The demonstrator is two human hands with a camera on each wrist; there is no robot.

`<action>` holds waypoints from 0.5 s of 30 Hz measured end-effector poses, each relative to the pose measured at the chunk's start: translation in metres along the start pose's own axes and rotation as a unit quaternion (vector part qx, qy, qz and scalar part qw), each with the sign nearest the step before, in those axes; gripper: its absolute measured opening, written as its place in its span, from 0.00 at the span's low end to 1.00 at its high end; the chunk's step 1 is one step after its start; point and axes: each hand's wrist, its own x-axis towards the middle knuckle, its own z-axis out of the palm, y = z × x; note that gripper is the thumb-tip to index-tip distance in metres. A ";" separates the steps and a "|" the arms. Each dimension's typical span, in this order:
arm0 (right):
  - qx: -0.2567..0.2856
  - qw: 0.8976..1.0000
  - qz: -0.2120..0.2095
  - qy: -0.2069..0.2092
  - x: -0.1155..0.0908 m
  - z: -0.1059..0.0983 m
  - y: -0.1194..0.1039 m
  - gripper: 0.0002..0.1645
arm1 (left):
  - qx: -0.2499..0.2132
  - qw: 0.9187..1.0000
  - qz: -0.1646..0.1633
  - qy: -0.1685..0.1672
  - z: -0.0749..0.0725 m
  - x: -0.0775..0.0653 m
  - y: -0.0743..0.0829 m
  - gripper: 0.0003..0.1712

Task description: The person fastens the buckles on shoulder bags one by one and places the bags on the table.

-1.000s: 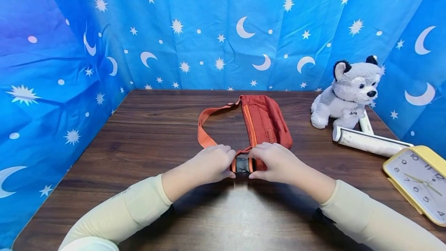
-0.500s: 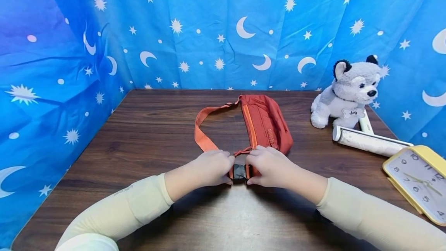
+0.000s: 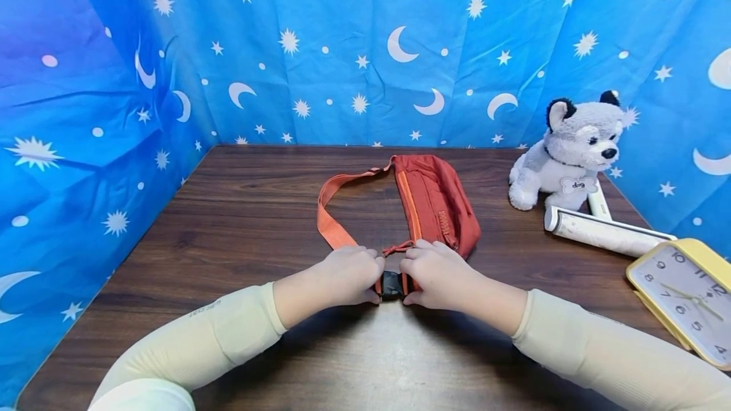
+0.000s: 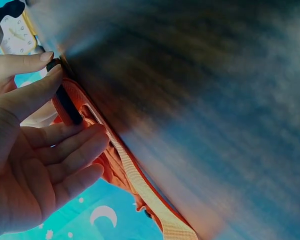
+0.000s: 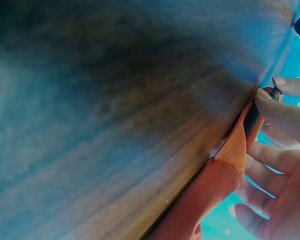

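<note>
A rust-red waist bag [image 3: 440, 205] lies on the brown table, its orange strap [image 3: 330, 208] looping out to the left. The strap's black buckle [image 3: 391, 285] sits between both hands at the near end of the bag, its two halves joined. My left hand [image 3: 351, 274] pinches the buckle's left end between thumb and fingers. From the other side my right hand [image 3: 436, 274] pinches the right end. In the left wrist view the buckle [image 4: 69, 102] stands on edge between thumb and fingers, and the strap [image 4: 135, 172] runs away below it. The right wrist view shows orange webbing [image 5: 234, 150] at the buckle.
A grey-and-white plush dog [image 3: 571, 151] sits at the back right of the wooden table [image 3: 245, 208]. Before it lies a white roller-shaped object [image 3: 608, 232]. A yellow square clock [image 3: 688, 297] leans at the right edge. Blue star-patterned cloth [image 3: 365, 49] hangs behind.
Both hands and the buckle have come slightly nearer to the person, drawing the strap loop a little left and down. Over the last half second they have barely moved.
</note>
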 end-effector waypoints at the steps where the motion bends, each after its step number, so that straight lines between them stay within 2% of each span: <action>1: -0.001 1.000 0.002 -0.002 0.000 0.000 0.000 0.23 | -0.001 1.000 -0.001 -0.001 0.000 0.000 0.000 0.23; 10: -0.012 1.000 0.011 -0.011 -0.001 0.000 -0.001 0.24 | 0.002 1.000 -0.006 -0.006 0.000 -0.002 0.000 0.25; 15: -0.013 1.000 0.013 -0.006 -0.004 -0.004 -0.002 0.27 | -0.015 1.000 -0.011 0.003 0.001 -0.006 -0.003 0.36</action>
